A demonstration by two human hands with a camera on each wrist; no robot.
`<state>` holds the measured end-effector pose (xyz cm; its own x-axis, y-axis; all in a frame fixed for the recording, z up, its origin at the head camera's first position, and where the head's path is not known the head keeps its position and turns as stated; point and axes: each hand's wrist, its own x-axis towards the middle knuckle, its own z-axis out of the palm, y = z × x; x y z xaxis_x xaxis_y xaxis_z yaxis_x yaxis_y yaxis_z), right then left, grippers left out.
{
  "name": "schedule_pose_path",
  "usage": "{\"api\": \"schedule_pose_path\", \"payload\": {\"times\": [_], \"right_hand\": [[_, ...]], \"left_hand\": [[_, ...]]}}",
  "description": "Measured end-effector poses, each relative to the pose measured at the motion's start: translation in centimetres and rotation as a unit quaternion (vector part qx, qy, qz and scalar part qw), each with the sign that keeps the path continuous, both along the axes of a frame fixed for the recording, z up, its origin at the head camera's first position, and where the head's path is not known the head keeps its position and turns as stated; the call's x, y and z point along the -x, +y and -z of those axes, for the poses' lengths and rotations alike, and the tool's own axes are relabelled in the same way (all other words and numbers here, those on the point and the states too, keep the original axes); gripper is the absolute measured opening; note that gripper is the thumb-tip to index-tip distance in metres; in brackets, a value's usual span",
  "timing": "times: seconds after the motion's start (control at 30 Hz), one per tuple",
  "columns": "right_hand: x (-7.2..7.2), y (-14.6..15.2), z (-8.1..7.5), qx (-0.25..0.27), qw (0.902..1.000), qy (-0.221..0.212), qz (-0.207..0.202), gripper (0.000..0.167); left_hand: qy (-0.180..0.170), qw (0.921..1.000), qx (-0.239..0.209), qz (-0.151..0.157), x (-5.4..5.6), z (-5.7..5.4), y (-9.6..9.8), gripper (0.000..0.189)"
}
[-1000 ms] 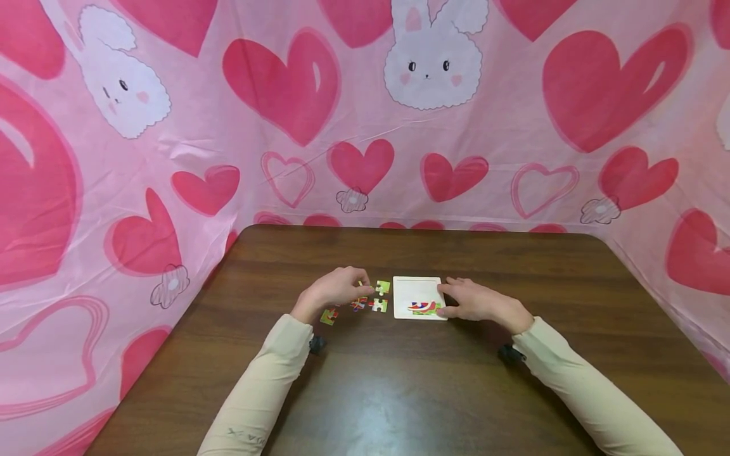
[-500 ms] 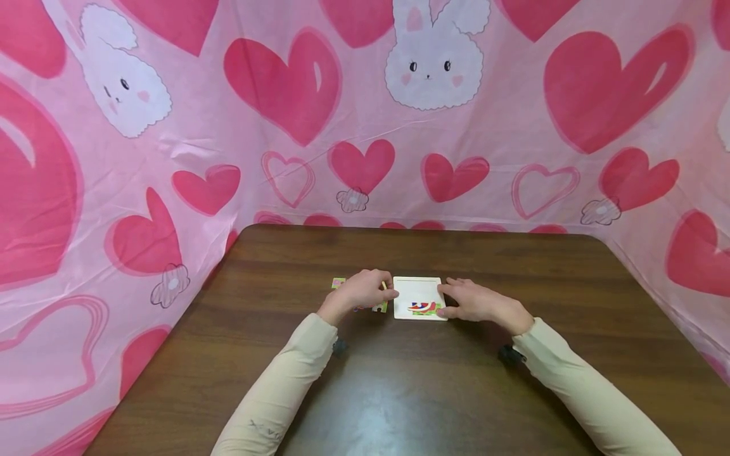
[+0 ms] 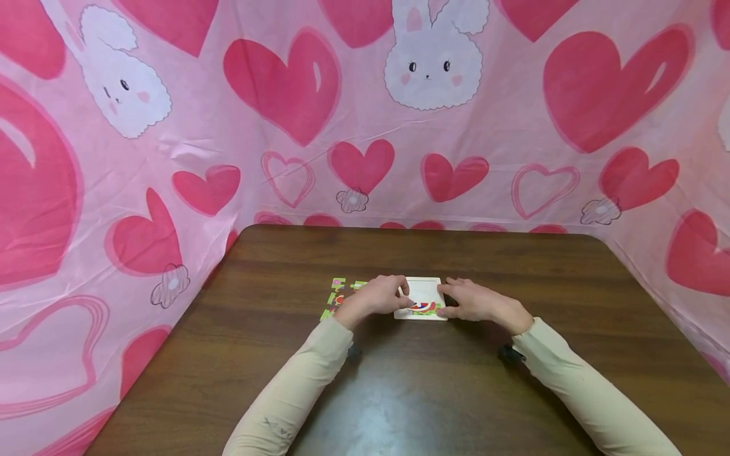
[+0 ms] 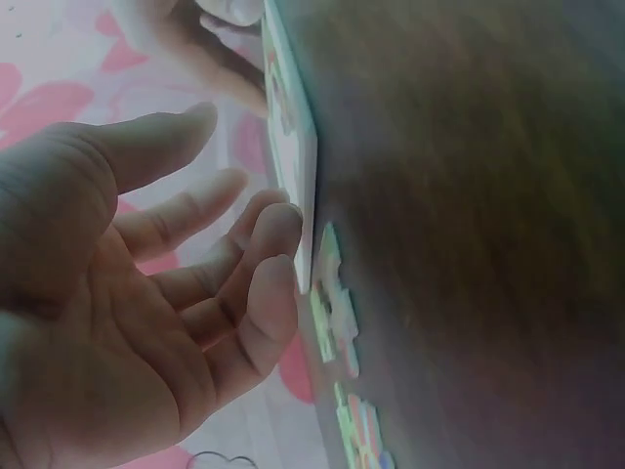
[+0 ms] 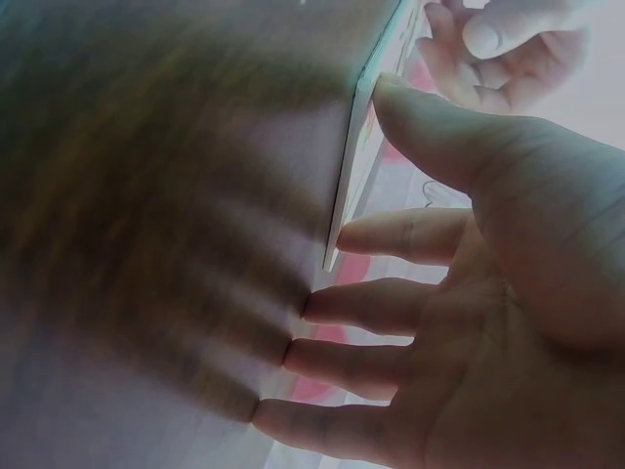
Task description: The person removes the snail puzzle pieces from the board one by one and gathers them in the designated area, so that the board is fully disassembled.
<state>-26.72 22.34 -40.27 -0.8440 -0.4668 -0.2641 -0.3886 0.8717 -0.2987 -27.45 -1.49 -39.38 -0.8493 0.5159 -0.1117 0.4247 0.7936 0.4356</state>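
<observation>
A square white puzzle tray (image 3: 424,288) lies on the table, with a few joined colourful puzzle pieces (image 3: 424,309) along its lower right part. My left hand (image 3: 376,296) is over the tray's left side, its fingertips close to the left end of those joined pieces. In the left wrist view, its fingers (image 4: 186,215) are loosely bent and the thumb stands apart, with nothing seen between them. My right hand (image 3: 473,301) rests at the tray's right edge. In the right wrist view, its thumb and index finger touch the tray while the other fingers (image 5: 361,366) rest straight on the tabletop.
Several loose puzzle pieces (image 3: 338,297) lie left of the tray, partly hidden by the left hand and forearm. The brown wooden table (image 3: 399,386) ends at the back against a pink cloth (image 3: 502,126) with hearts and rabbits.
My left hand has moved right, from over the loose pieces to over the tray. A pale yellow edge showed at its fingertips half a second ago. The right hand has stayed still.
</observation>
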Motion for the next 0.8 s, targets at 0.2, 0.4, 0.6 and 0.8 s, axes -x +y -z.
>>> {"api": "schedule_pose_path", "payload": {"times": [0.2,0.4,0.6,0.8], "right_hand": [[0.1,0.0,0.0,0.002,1.0,0.003,-0.004,0.071],[0.0,0.0,0.0,0.002,1.0,0.001,-0.003,0.072],[0.0,-0.1,0.1,0.002,0.9999,0.009,-0.014,0.07],[0.0,-0.1,0.0,0.003,0.9997,0.014,-0.019,0.068]], "left_hand": [[-0.013,0.9999,0.002,0.007,0.1,0.2,0.6,0.022],[-0.008,0.9997,0.02,0.009,0.1,0.4,1.2,0.024],[-0.002,0.9993,0.032,0.022,0.2,0.6,1.7,0.023],[0.005,0.9981,0.054,0.028,0.2,0.3,2.2,0.019]]}}
